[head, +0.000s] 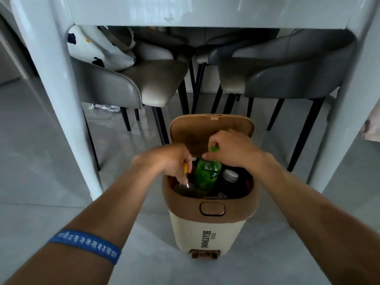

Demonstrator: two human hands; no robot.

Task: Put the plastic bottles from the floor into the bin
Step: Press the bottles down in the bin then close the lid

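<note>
The green bottle stands nearly upright at frame centre, cap up, its base inside the open bin. The translucent green plastic glints. The right hand pinches its neck; the left hand grips a clear bottle beside it.

Green bottle stands upright among others inside the open-lidded bin.

Open-lidded bin seen at six o'clock on the grey floor, green bottle held by its cap in the right hand, yellow-capped bottle gripped by the left hand, grey chairs at twelve o'clock under the white table.
</note>
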